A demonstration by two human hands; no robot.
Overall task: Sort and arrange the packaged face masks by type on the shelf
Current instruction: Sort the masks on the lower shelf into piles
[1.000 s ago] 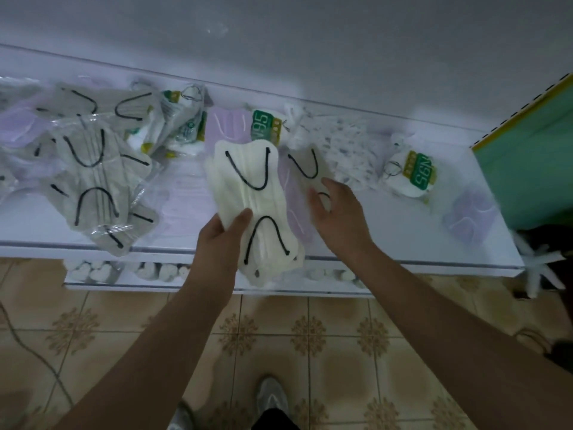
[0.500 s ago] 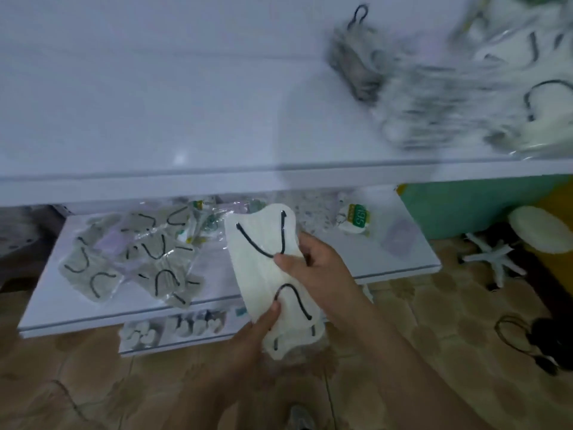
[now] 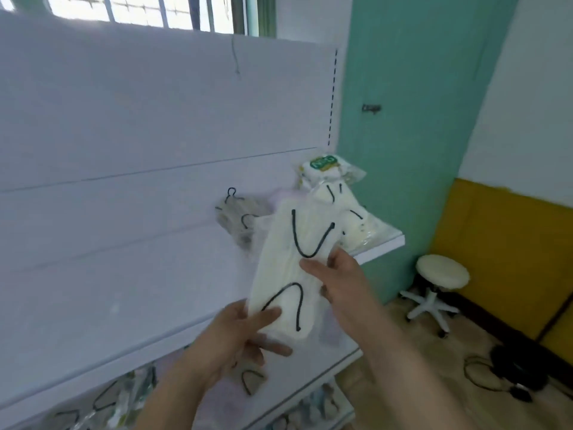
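1. Head view, hands: I have both hands on one cream mask pack, the one with the black ear loops. My left hand grips its near end, thumb curled over the top face and fingers underneath. My right hand pinches the right edge at the middle.

2. Head view, what has changed: a second ago this pack was down over the lower shelf among the mixed packs; half a second ago I was lifting it. Now my view has swung up and the pack hangs in front of the upper shelf, its far end pointing at the piles there.

3. Head view, the target area: at the far right of the upper shelf lie more cream packs, a green-labelled pack behind them, and grey packs to their left. My pack overlaps the cream pile in the view, but I cannot tell whether it touches it.

4. Meaning for the task: I judge this pack is picked and mid-carry; what remains is to lay it on the matching cream pile, not the grey one. More packs wait below, so sorting is far from finished.
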